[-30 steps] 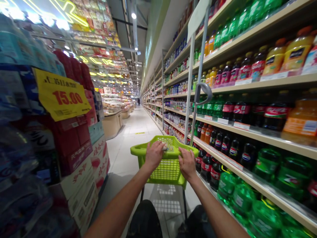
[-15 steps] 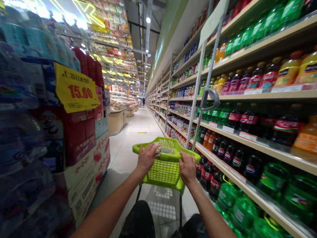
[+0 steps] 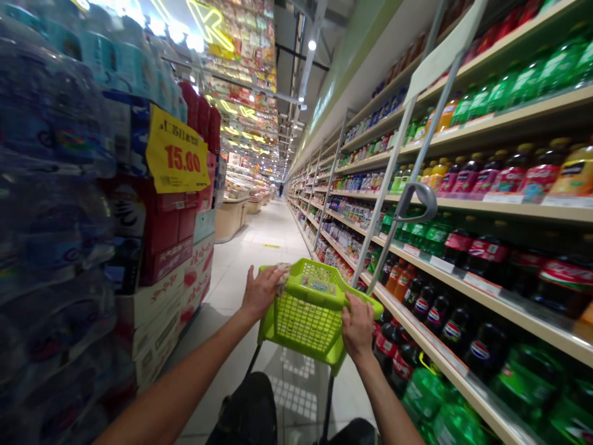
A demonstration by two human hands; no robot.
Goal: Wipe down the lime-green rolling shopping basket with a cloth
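A lime-green shopping cart with a mesh basket stands right in front of me. My left hand is closed over the left end of its handle, pressing a crumpled whitish cloth against it. The fingertips are partly hidden by the cloth. My right hand grips the right part of the handle, fingers wrapped over the top edge. Between the two hands, a small label panel sits on the handle.
Shelves of bottled soft drinks line the right side, with a metal rolling ladder leaning there. Stacked drink packs and a yellow price sign stand on the left. A pale tiled aisle runs ahead, past display counters.
My left hand and the cloth have slid left along the handle toward its left end. My right hand keeps its grip. The view has tilted and turned slightly left.
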